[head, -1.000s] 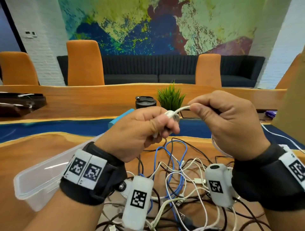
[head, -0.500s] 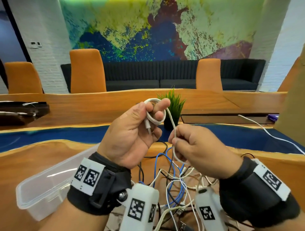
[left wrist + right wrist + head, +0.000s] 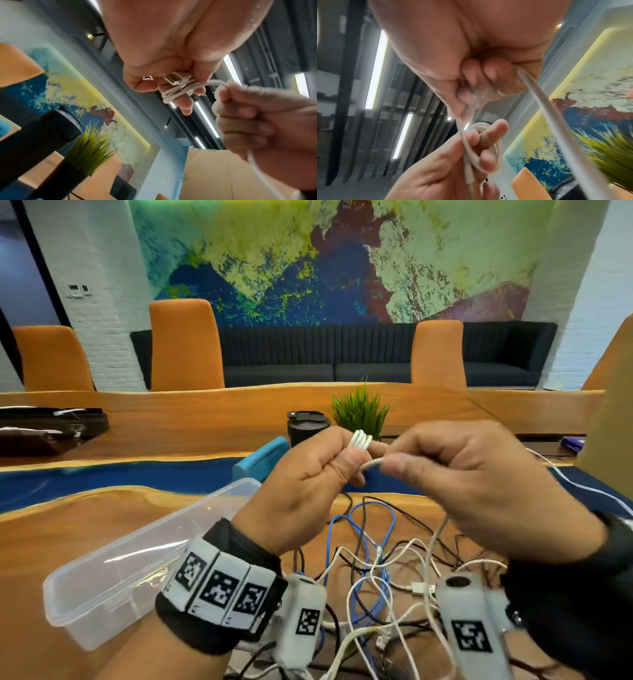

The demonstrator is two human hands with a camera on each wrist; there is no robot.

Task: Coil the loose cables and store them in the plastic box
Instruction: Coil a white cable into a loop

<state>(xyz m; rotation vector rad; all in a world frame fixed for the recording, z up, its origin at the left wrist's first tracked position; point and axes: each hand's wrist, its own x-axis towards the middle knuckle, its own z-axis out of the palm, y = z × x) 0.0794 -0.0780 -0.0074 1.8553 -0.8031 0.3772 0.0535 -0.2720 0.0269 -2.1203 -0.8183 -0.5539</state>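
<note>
My left hand holds a small coil of white cable wound round its fingers, raised above the table. The left wrist view shows the white cable looped over two fingers with a metal plug end tucked in. My right hand pinches the same cable's free run just right of the coil; the strand passes through its fist and hangs down. In the right wrist view the white cable circles the left fingers. A clear plastic box lies empty at lower left. A tangle of loose cables lies below both hands.
A black lidded cup, a small green plant and a blue object stand behind the hands. A white cable trails off to the right. Orange chairs and a dark sofa line the far side. Dark items lie far left.
The coil on my left fingers has grown from one loop to several turns. My right hand rose from below the left hand to beside it, bringing the cable round.
</note>
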